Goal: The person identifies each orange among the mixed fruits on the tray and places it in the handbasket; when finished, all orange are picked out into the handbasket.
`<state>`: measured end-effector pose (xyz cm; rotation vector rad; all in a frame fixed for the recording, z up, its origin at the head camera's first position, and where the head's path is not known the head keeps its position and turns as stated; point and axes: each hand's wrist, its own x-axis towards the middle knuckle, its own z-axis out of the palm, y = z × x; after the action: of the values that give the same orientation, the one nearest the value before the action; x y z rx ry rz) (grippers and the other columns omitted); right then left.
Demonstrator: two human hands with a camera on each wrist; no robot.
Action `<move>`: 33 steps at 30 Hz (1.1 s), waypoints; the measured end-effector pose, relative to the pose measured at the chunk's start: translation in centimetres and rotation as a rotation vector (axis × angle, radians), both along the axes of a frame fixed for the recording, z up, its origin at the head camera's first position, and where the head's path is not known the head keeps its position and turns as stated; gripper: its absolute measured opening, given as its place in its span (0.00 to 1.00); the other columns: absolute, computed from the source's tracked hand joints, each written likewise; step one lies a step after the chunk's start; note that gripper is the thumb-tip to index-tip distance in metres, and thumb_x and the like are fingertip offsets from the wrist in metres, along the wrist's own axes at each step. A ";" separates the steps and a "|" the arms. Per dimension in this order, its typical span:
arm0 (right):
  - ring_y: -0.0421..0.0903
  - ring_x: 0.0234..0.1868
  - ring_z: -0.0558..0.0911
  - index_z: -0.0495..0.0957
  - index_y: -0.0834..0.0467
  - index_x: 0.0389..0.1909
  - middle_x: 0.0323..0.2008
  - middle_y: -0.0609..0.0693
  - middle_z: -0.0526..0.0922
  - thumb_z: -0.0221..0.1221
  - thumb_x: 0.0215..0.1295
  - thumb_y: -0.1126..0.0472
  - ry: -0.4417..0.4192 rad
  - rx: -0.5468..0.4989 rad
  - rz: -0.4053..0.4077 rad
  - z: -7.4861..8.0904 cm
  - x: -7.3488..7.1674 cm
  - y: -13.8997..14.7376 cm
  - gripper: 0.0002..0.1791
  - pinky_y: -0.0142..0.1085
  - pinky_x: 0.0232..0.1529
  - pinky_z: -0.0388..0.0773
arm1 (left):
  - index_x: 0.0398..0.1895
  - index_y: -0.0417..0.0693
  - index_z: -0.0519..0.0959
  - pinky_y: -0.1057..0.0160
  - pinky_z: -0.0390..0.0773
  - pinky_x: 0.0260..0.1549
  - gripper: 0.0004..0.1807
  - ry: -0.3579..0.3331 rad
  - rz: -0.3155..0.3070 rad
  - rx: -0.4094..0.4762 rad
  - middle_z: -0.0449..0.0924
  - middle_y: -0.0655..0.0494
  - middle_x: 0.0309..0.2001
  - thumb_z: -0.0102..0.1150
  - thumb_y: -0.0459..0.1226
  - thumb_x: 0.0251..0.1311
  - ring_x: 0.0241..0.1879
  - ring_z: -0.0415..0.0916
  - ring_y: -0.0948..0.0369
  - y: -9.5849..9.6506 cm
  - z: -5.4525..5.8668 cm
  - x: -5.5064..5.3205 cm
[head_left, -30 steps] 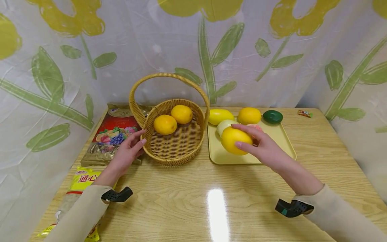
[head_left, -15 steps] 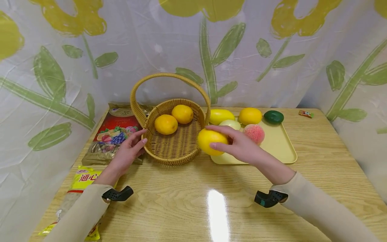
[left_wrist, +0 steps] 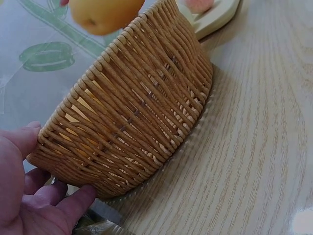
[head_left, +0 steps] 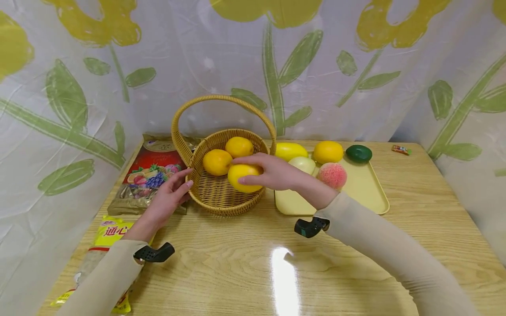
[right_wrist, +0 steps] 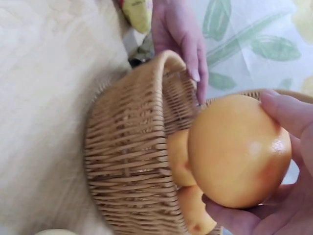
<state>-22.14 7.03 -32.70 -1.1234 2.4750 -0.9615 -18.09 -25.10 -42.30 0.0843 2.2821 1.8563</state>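
Evidently steadying the wicker basket [head_left: 225, 210], a person's left hand [head_left: 169, 196] grips its left side, while the right hand [head_left: 274, 170], its grip clasped around a yellow fruit [right_wrist: 234, 152] seemingly to prevent slipping, hovers above the basket's right half, near two orange-yellow fruits [head_left: 216, 162] inside.

The basket [head_left: 215, 193] sits between the candy bag [head_left: 152, 173], left, and the tray [head_left: 365, 188], right.

I can't read the tiny wrapper [head_left: 401, 150]; the left sleeve [head_left: 104, 276] hides part of the yellow bag [head_left: 99, 242], and my left-wrist view crops the held fruit [left_wrist: 105, 14].
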 end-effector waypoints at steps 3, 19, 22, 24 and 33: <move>0.48 0.66 0.69 0.69 0.49 0.70 0.66 0.49 0.71 0.59 0.69 0.46 0.005 0.074 0.043 0.3 -1.1 -1.3 0.30 0.43 0.66 0.64 | 0.77 0.49 0.54 0.48 0.65 0.62 0.34 -0.001 -0.001 0.005 0.51 0.46 0.76 0.48 0.49 0.73 0.72 0.55 0.47 0.0 0.1 0.0; 0.41 0.60 0.69 0.69 0.42 0.69 0.64 0.43 0.72 0.62 0.65 0.46 -0.189 0.070 0.133 -0.9 -7.1 -4.8 0.31 0.36 0.60 0.66 | 0.77 0.48 0.54 0.49 0.65 0.62 0.34 -0.018 0.003 0.013 0.50 0.46 0.76 0.48 0.49 0.73 0.72 0.54 0.48 0.1 0.2 0.0; 0.40 0.58 0.70 0.70 0.42 0.69 0.63 0.41 0.72 0.63 0.65 0.47 -0.210 0.040 0.235 -1.5 -7.5 -5.5 0.31 0.36 0.59 0.67 | 0.77 0.48 0.53 0.49 0.65 0.63 0.35 -0.020 0.003 0.010 0.49 0.46 0.76 0.49 0.49 0.73 0.72 0.54 0.48 0.1 0.2 0.0; 0.39 0.60 0.69 0.69 0.44 0.69 0.65 0.40 0.71 0.62 0.66 0.48 -0.235 0.041 0.301 -1.8 -7.6 -6.0 0.31 0.35 0.61 0.65 | 0.77 0.48 0.53 0.48 0.64 0.63 0.35 -0.024 0.005 0.007 0.49 0.47 0.76 0.49 0.49 0.72 0.72 0.54 0.49 0.1 0.2 0.0; 0.38 0.65 0.65 0.67 0.47 0.71 0.68 0.43 0.68 0.60 0.68 0.47 -0.228 0.191 0.445 -3.0 -7.2 -8.0 0.31 0.32 0.65 0.60 | 0.77 0.49 0.54 0.47 0.64 0.64 0.34 -0.016 0.005 -0.009 0.51 0.47 0.76 0.48 0.50 0.73 0.72 0.54 0.49 0.1 0.2 0.1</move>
<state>-29.32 -1.00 -35.65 -1.3354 1.9689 -0.6636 -18.04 -25.01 -42.10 0.0622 2.2814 1.8427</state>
